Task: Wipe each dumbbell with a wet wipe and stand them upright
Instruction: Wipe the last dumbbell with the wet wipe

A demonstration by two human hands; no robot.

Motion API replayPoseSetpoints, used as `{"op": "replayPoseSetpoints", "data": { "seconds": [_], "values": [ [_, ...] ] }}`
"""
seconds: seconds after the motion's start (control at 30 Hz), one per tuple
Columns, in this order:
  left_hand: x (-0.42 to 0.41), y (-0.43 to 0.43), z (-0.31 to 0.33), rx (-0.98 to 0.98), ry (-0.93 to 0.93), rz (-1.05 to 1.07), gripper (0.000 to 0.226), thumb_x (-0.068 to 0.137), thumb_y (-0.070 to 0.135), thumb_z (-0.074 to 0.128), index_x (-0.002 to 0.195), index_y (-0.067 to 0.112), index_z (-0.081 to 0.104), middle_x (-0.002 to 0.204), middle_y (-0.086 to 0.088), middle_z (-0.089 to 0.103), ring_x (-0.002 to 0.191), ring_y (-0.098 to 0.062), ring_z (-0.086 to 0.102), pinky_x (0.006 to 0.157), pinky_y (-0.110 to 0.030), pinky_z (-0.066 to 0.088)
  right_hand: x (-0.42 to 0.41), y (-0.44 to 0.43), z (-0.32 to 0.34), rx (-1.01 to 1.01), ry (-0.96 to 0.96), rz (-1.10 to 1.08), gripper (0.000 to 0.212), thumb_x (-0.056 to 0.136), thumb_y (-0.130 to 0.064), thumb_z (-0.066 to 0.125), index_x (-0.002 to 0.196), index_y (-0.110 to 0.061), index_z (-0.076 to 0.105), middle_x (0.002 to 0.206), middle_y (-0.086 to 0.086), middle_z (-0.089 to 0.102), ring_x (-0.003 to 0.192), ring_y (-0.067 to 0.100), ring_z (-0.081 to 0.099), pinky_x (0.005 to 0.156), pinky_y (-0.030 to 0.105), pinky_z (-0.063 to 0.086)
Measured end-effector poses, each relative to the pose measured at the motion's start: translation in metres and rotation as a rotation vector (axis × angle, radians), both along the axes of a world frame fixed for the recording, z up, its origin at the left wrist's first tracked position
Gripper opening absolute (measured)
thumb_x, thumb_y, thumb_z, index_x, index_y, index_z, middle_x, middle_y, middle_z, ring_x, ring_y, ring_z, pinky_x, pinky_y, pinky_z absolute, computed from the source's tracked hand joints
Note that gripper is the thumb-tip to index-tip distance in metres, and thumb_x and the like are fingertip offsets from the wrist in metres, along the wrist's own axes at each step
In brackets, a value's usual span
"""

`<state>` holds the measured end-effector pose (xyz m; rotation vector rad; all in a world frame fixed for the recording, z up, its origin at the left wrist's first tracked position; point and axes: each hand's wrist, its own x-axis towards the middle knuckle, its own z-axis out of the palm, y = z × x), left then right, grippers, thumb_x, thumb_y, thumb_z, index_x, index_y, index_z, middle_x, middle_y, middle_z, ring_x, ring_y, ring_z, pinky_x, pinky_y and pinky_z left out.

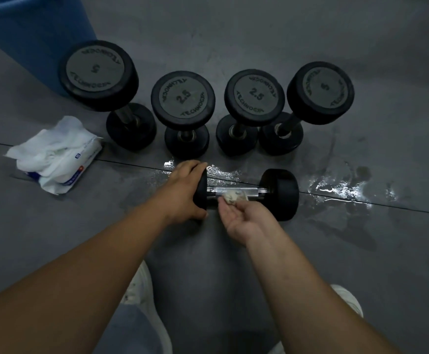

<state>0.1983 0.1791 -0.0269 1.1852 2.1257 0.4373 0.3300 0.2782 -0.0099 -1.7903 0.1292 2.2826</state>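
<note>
A black dumbbell [281, 194] lies on its side on the grey floor in front of me. My left hand [184, 191] grips its left head, which is mostly hidden under my fingers. My right hand [244, 217] pinches a crumpled, soiled wet wipe [231, 196] against the chrome handle [251, 192]. Behind it several black dumbbells stand upright in a row: a 5 [98, 72], a 2.5 [182, 98], another 2.5 [254, 97] and a 5 [320, 92].
A white pack of wet wipes [55, 157] with loose sheets on top lies at the left. A blue bin [37, 29] stands at the back left. Wet patches [341, 187] shine on the floor to the right. My white shoes [142, 292] are below.
</note>
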Motion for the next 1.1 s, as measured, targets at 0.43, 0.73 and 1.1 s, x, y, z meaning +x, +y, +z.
{"op": "replayPoseSetpoints", "data": {
  "seconds": [0.43,0.73,1.1],
  "values": [
    [0.001,-0.002,0.002,0.004,0.003,-0.007,0.123,0.056,0.033,0.090,0.154,0.017,0.019,0.155,-0.001,0.018,0.144,-0.018,0.012,0.119,-0.027,0.017,0.054,-0.027,-0.034,1.259,-0.579,1.715,0.025,0.095,-0.020,0.050,0.070,-0.018,0.054,0.081,0.001,0.064,0.085,0.022,0.064,0.065,0.023,0.038],
    [0.002,-0.002,0.002,0.009,0.015,-0.004,0.123,0.055,0.033,0.090,0.154,0.016,0.020,0.155,-0.003,0.020,0.144,-0.019,0.014,0.117,-0.025,0.014,-0.004,-0.001,-0.026,0.107,-0.064,0.026,0.015,0.094,0.004,0.049,0.083,-0.001,0.056,0.070,0.014,0.061,0.046,0.016,0.062,0.037,0.018,0.049],
    [0.001,-0.001,0.001,-0.009,0.019,0.001,0.123,0.056,0.034,0.090,0.155,0.017,0.018,0.155,-0.002,0.018,0.145,-0.019,0.012,0.120,-0.031,0.020,-0.007,0.007,-0.020,0.060,-0.108,0.113,0.017,0.096,0.000,0.046,0.081,-0.001,0.054,0.077,0.014,0.054,0.058,0.021,0.059,0.041,0.021,0.051]
  ]
}}
